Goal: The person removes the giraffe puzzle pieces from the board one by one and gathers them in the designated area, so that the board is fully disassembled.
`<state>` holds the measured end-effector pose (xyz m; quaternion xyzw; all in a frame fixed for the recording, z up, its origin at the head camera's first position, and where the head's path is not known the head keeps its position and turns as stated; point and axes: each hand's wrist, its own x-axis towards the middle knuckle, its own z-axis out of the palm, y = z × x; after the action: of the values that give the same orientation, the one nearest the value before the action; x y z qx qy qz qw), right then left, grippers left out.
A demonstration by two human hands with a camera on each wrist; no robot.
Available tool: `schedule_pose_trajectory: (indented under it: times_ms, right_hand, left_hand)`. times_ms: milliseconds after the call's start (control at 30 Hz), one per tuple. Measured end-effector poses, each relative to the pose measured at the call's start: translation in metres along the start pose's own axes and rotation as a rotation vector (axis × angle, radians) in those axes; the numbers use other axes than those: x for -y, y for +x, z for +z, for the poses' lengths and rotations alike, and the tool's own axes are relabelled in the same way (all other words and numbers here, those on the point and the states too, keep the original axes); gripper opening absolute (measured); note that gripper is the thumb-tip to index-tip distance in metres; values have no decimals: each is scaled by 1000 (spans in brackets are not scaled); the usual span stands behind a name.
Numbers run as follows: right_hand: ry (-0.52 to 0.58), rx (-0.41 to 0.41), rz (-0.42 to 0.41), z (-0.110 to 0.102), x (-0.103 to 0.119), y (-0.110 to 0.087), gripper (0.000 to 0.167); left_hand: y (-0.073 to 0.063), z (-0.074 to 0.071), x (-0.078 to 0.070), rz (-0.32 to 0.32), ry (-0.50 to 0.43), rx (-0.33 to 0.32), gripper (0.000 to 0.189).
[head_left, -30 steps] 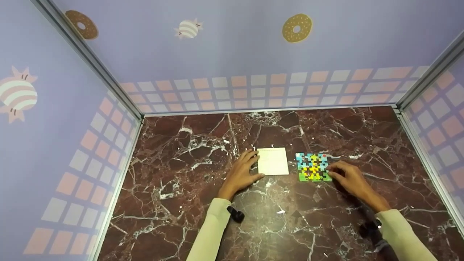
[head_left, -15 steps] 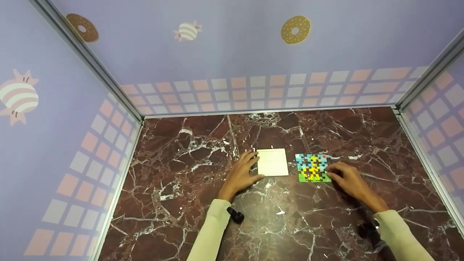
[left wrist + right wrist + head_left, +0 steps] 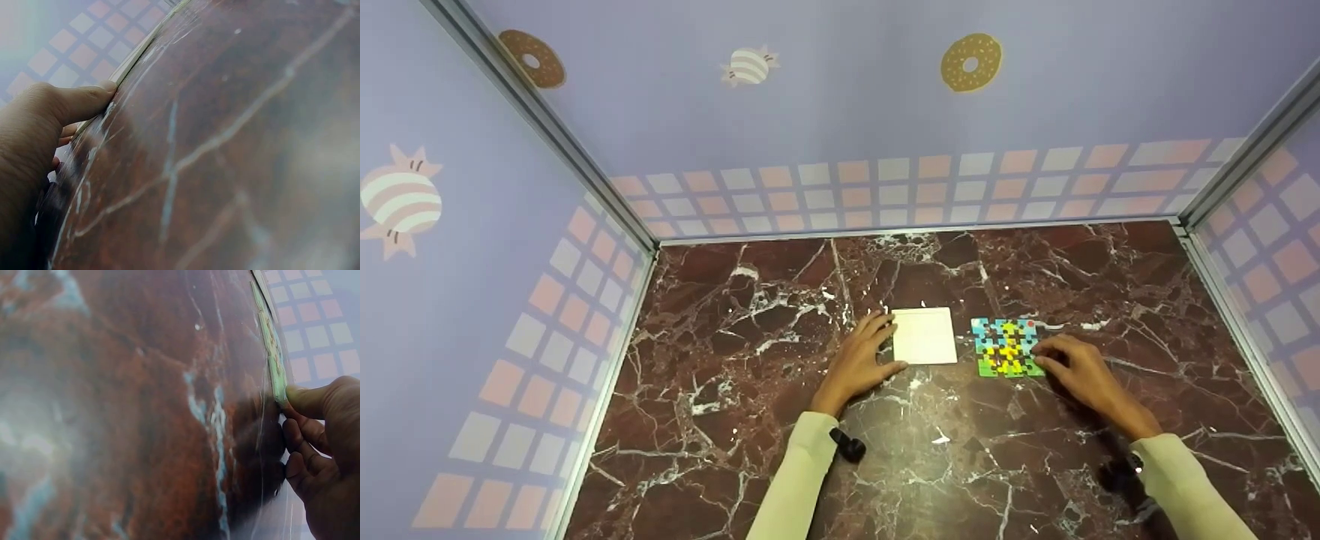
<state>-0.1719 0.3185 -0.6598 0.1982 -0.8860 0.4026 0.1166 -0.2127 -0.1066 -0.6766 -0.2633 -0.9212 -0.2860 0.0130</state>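
Observation:
A square, cream-coloured thin board [image 3: 925, 336] lies flat in the middle of the table. My left hand [image 3: 856, 361] rests at its left side, fingers relaxed along the edge and thumb at the near left corner. In the left wrist view the thumb [image 3: 90, 101] touches the board's edge. To the right lies a small square jigsaw puzzle [image 3: 1005, 348] in blue, yellow and green, its pieces joined. My right hand [image 3: 1084, 375] pinches the puzzle's right edge between thumb and forefinger. The right wrist view shows the puzzle edge-on, with the other fingers [image 3: 298, 464] curled below the thumb.
The table [image 3: 720, 337] is dark red marble with white veins. A purple back wall [image 3: 847, 112] with printed doughnuts and sweets stands behind it, and side walls close it in at left and right. A narrow strip of table separates board and puzzle.
Both hands keep their places at the board and the puzzle. The whole head view has shifted down by a few pixels.

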Motion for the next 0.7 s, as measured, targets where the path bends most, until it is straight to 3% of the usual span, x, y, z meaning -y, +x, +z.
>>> schedule_pose_trajectory:
  times_ms: [267,467,567,700]
  right_hand:
    - [3,2,19,-3,0,-1,19]
    - [-5,-17,2,-9,0,2,18]
    - [-15,-13,-4,-13,3,4,17]
    - [-62,-24,-5,-23,8,4,25]
  left_hand:
    - [3,0,0,16,21,-5,81]
    - [3,0,2,42,-32,-87,73]
    - [-3,-7,7,46,-31,-107,72]
    - [-18,-27,16,4,0,-72,78]
